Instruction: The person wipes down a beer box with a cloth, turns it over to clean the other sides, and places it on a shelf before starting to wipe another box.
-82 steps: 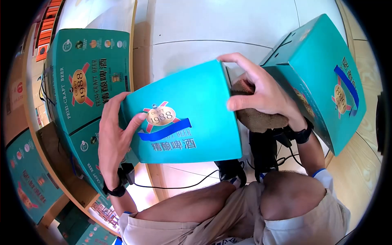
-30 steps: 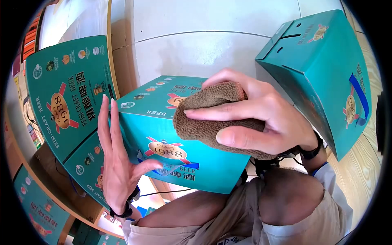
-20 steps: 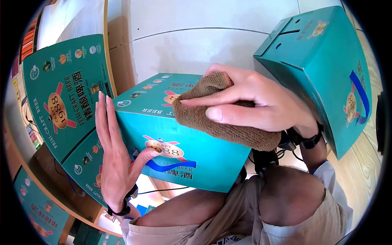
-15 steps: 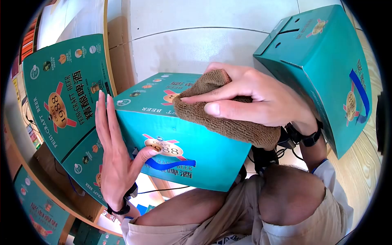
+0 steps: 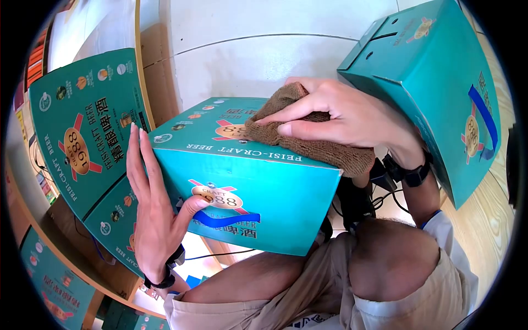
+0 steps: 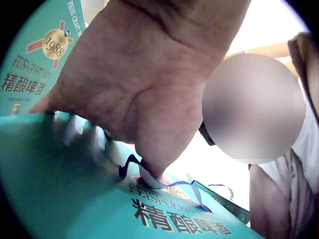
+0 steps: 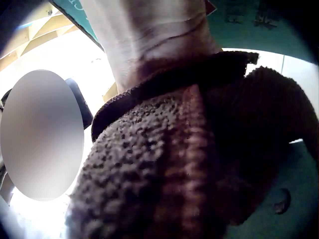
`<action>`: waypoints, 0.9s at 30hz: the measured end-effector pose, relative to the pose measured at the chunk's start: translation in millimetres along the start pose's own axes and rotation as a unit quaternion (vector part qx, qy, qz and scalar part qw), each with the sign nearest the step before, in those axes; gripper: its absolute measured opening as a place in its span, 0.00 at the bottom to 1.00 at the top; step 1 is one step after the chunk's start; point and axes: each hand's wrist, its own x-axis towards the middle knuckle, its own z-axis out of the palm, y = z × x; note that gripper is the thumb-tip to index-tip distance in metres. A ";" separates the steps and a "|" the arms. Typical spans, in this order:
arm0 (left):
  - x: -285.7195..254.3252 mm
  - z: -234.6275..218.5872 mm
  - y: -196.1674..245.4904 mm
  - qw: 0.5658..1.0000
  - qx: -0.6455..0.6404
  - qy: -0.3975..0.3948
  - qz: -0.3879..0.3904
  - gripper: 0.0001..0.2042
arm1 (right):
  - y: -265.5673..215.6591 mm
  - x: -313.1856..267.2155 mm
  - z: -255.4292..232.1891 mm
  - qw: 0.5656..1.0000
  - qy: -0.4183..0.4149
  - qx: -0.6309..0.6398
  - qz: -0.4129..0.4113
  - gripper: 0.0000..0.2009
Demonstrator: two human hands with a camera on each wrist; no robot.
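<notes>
A teal beer carton [image 5: 264,190] with a 1988 logo and a blue ribbon handle sits tilted before the person's knees in the head view. Along its left side lies the left hand [image 5: 157,217], fingers straight, thumb pressing the front panel by the logo. In the left wrist view that thumb touches the carton beside the ribbon [image 6: 192,191]. A brown terry cloth [image 5: 330,154] is bunched in the right hand [image 5: 352,118], which holds it against the carton's upper printed side near the right end. Close up in the right wrist view, the cloth [image 7: 129,149] hides most of the fingers.
Another teal carton [image 5: 434,88] stands at the right, close to the right forearm. More cartons [image 5: 82,132] line the left, beside a wooden shelf edge [image 5: 71,247]. Pale floor tiles [image 5: 258,60] lie beyond. A black cable [image 5: 220,255] runs below the carton.
The carton has turned, bringing a printed side up. The right hand went from gripping its edge to laying the cloth on it, then slid the cloth away from the front edge, uncovering lettering.
</notes>
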 end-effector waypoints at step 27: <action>-1.6 2.9 -4.6 1.000 -0.010 0.005 -0.021 0.60 | 37.3 -43.4 7.0 0.986 0.097 0.075 0.116 0.17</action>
